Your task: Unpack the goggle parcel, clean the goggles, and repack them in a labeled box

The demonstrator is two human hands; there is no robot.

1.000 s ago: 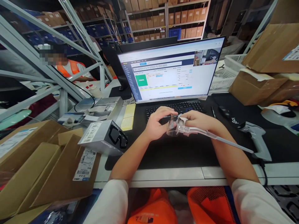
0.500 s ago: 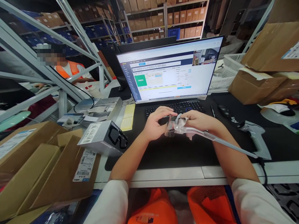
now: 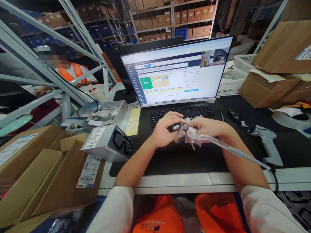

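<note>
Both hands hold a pair of glasses (image 3: 230, 148) with a clear, translucent frame above the black desk mat. My left hand (image 3: 165, 130) curls its thumb and fingers around the lens end. My right hand (image 3: 206, 126) grips the frame near the hinge, together with a crumpled pale scrap, perhaps a tissue or wrapping. One long clear temple arm sticks out to the right, over my right forearm. Fingers hide much of the lens. Left of my left forearm stands a grey glasses box (image 3: 107, 143) with black glasses pictured on it.
A keyboard (image 3: 155, 120) and lit monitor (image 3: 175, 76) are beyond my hands. To the right lie a mouse (image 3: 233, 115), a barcode scanner (image 3: 268, 142) and stacked cartons (image 3: 264, 89). Open cardboard boxes (image 3: 48, 174) crowd the left. A person in an orange vest (image 3: 73, 72) sits behind the metal frame.
The glasses have turned slightly between my hands, and the temple arm's tip has shifted a little right and down. More of the crumpled scrap hangs below my right fingers.
</note>
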